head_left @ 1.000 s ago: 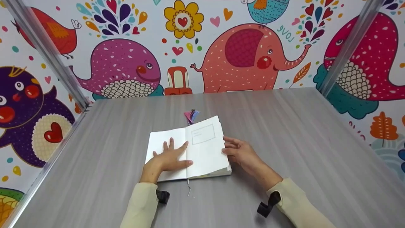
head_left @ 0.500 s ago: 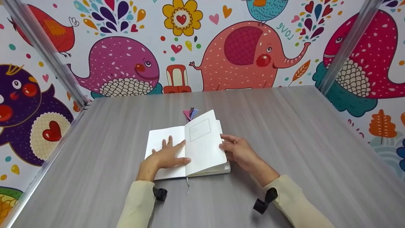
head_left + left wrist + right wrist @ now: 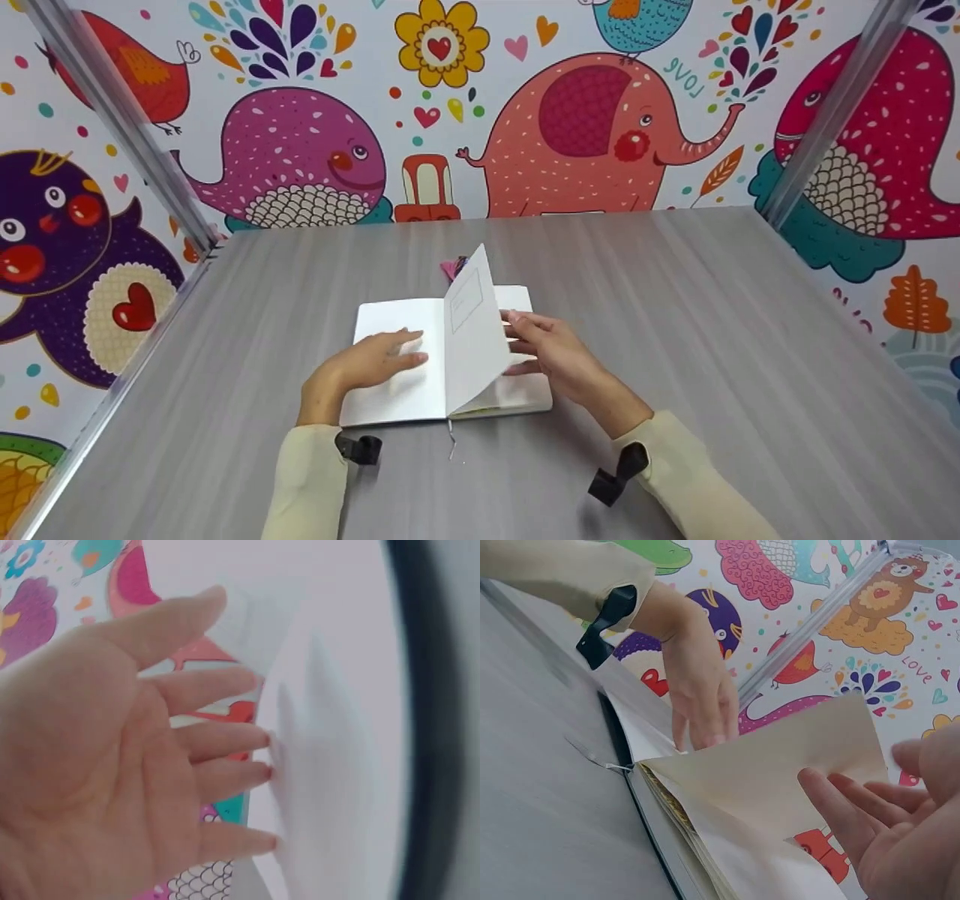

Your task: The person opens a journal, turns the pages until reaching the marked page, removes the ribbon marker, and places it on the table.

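Note:
An open notebook [image 3: 397,319] with white pages and a dark cover lies mid-table. One leaf [image 3: 474,337], printed with a box outline, stands raised and leans left from the spine. Behind it, the extended fingers of my right hand [image 3: 561,352] push at its outer edge; in the right wrist view they touch the leaf's back [image 3: 780,750], the thumb apart. My left hand [image 3: 364,364] is over the left page, fingers extended; in the left wrist view its fingertips [image 3: 268,772] meet the white paper [image 3: 337,757]. A thin ribbon bookmark [image 3: 451,441] hangs from the spine's lower end.
A small pink and purple tassel-like thing [image 3: 451,268] lies behind the notebook, partly hidden by the leaf. The grey wood-grain table [image 3: 675,300] meets patterned walls [image 3: 435,135] with metal posts at the corners. Black straps [image 3: 619,472] dangle from both wrists.
The leaf has risen from lying nearly flat and swung left, pushed by my right hand, which moved left. My left hand has drawn back left, away from the spine.

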Motion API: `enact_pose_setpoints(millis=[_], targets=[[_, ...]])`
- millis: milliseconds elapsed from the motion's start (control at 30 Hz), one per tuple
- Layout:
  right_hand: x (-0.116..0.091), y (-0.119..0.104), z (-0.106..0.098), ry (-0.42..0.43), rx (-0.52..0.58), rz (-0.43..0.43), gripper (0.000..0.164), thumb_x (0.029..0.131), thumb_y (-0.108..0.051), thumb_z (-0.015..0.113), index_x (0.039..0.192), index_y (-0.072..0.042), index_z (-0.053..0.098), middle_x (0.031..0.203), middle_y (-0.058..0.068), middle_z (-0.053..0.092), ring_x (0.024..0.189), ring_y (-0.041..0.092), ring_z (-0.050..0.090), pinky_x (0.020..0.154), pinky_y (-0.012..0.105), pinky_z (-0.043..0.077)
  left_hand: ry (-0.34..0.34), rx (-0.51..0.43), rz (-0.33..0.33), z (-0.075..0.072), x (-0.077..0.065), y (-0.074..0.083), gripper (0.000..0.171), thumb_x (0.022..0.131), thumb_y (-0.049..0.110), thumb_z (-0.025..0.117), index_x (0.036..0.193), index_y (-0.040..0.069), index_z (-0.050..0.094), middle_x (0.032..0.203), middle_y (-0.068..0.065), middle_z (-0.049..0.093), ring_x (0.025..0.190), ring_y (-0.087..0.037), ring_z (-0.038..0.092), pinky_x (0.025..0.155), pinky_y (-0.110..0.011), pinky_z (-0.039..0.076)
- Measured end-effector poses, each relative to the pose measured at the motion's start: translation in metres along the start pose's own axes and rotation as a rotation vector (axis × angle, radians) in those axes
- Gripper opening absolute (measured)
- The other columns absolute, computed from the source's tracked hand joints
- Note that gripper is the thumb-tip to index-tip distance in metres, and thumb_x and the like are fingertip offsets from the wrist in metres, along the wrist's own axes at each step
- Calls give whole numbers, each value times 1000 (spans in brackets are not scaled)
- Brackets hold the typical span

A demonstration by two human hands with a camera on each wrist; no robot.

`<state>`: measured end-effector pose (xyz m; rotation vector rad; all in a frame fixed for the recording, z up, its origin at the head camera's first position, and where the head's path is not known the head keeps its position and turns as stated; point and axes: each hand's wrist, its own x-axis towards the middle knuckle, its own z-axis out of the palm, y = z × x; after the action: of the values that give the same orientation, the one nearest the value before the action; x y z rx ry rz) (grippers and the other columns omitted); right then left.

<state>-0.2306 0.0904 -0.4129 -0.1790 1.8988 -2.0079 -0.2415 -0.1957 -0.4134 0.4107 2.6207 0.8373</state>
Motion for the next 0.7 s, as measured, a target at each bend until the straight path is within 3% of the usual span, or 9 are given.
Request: enact_pose_setpoints(millis=[233,400,533,700], targets=[[1,1,23,-138,-211,-161,50,107,-28,47,145,3,49,143,25,56,132,38,56,96,45,58,152,-118,22,-19,-14,-3,60,104,39,51,153,6,41,160,-20,37,151,-41,29,123,-59,23],[1,7,38,-163,-433,-254,50,105,-26,53,149,-3,46,152,17,50,142,34,46,113,50,44,236,-191,3,-29,-24,-1,67,104,48,46,158,12,31,165,-17,28,154,-39,23,124,-60,19],[0,11,46,-194,-596,-293,53,102,-25,57,153,-13,43,158,10,44,146,30,41,118,52,37,290,-233,-5,-36,-32,6,70,104,51,44,161,16,23,168,-14,21,154,-38,22,123,-61,19],[3,17,50,-255,-787,-358,56,100,-17,60,152,-8,43,158,15,43,149,39,34,121,57,29,348,-228,23,-41,-40,14,73,102,53,47,161,20,21,169,-10,19,154,-38,23,121,-63,22]])
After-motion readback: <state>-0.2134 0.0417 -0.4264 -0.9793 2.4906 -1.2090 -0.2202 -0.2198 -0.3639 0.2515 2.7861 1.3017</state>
